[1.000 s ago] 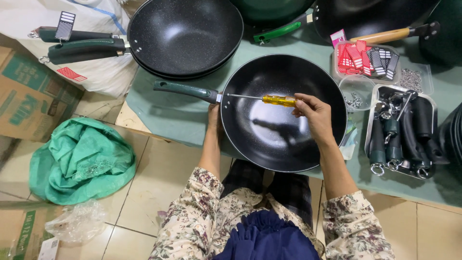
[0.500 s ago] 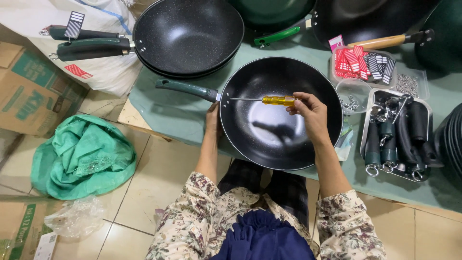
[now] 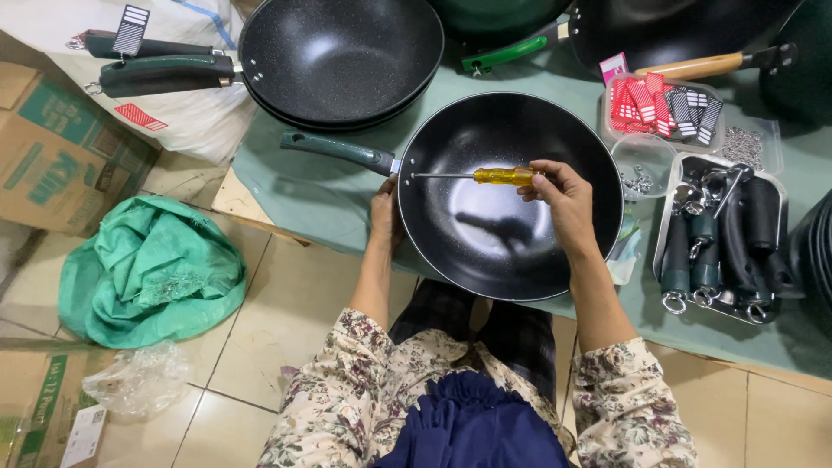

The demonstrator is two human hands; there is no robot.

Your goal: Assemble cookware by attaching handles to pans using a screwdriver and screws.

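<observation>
A black wok (image 3: 511,251) with a dark green handle (image 3: 334,149) lies on the green-covered table in front of me. My left hand (image 3: 383,208) grips its rim just below where the handle joins. My right hand (image 3: 563,195) holds a yellow-handled screwdriver (image 3: 498,176) level across the inside of the wok. The thin shaft points left, and its tip sits at the inner wall by the handle joint.
Stacked black woks (image 3: 342,56) sit at the back left, more pans at the back right. A metal tray of dark handles (image 3: 724,238) and plastic tubs of tags (image 3: 663,104) and screws stand to the right. A green cloth (image 3: 147,269) and cardboard boxes (image 3: 61,147) lie on the floor at left.
Both hands keep the same hold on the wok and the screwdriver. The view has shifted slightly; nothing else has moved.
</observation>
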